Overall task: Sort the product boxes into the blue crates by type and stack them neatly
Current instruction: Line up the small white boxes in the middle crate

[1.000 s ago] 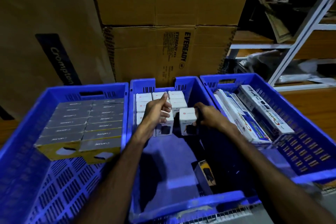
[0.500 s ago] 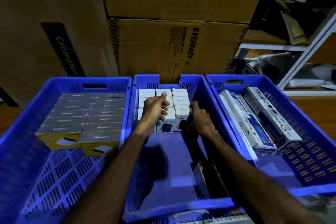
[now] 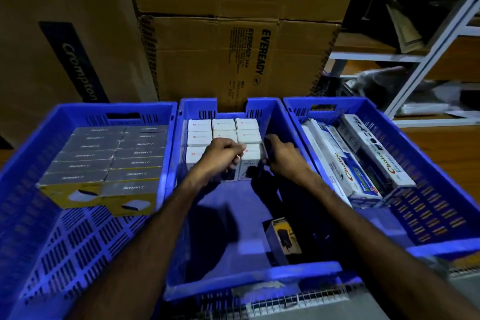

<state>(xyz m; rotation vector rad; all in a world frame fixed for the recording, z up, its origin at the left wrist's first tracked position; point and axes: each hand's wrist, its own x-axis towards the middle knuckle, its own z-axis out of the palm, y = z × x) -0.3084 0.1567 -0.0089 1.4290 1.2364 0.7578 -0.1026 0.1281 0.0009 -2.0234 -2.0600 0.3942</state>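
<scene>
Three blue crates stand side by side. The middle crate [image 3: 262, 271] holds small white boxes [image 3: 223, 128] packed in rows at its far end. My left hand [image 3: 222, 155] lies curled over the front middle white box, gripping its top. My right hand [image 3: 283, 156] grips the right side of the front right white box [image 3: 251, 161], which sits flush in the row. A dark box with a charger picture [image 3: 283, 239] lies alone near the front right of this crate.
The left crate [image 3: 78, 236] carries grey-topped yellow boxes [image 3: 111, 161] in two neat columns. The right crate [image 3: 426, 215] holds long toothpaste cartons [image 3: 363, 161]. Large cardboard cartons [image 3: 233, 60] rise behind the crates, and a white metal rack [image 3: 426, 60] stands at the right.
My right hand has pushed its white box back and left into the front row, closing the gap. My left hand turned from thumb-up to palm-down over the middle box.
</scene>
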